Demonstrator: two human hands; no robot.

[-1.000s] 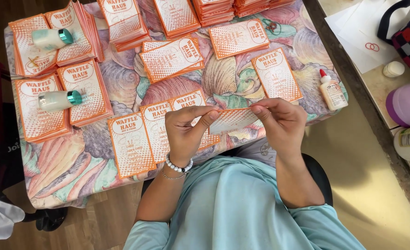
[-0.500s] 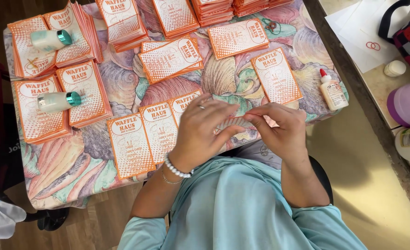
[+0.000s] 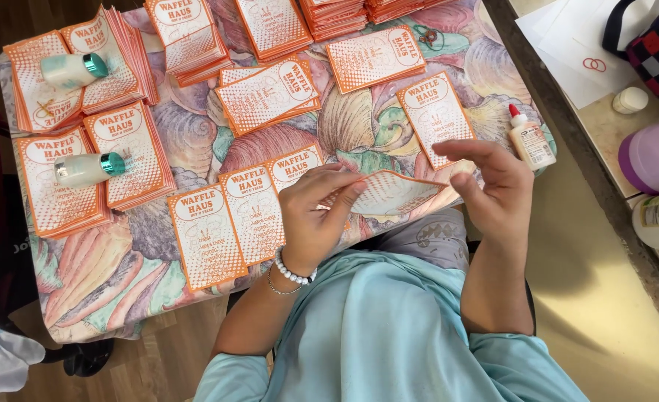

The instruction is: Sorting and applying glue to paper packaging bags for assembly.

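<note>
- Pinching one end of an orange-and-white paper sleeve (image 3: 393, 195): left hand (image 3: 311, 219), fingers narrow.
- Right hand (image 3: 497, 195) fingers apparently grip the sleeve's other end; glue bottle (image 3: 530, 140) just beyond them.

My left hand (image 3: 311, 216) has slid off my right hand (image 3: 497, 193), and the orange card (image 3: 393, 193) now stretches, bowed, between them, my right fingers spread.
</note>
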